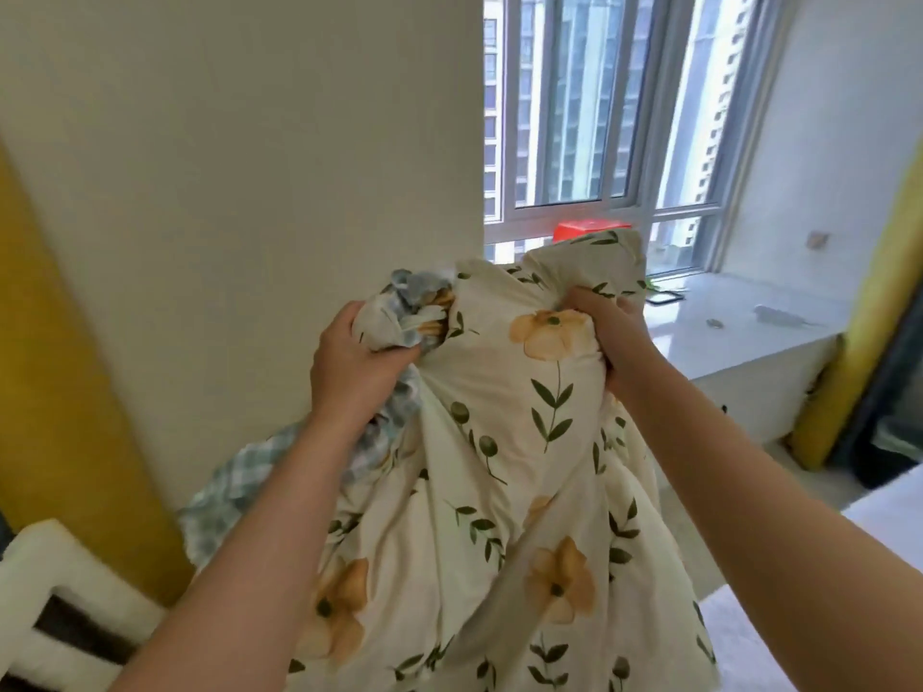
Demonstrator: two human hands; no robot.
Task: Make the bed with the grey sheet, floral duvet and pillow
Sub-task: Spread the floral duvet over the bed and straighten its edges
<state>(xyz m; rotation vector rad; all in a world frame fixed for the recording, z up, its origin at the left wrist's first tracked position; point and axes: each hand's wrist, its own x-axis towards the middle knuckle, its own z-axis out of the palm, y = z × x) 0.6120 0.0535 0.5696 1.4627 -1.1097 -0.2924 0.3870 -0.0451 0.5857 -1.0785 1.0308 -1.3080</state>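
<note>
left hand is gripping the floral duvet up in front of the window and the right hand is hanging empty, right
Not quite. The head view shows the right hand also grips the duvet; it is not empty. The left hand does grip the floral duvet up in front of the window.

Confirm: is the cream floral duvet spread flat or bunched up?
Bunched. The left hand and right hand grip gathered handfuls of the cream floral duvet, which hangs in folds.
</note>
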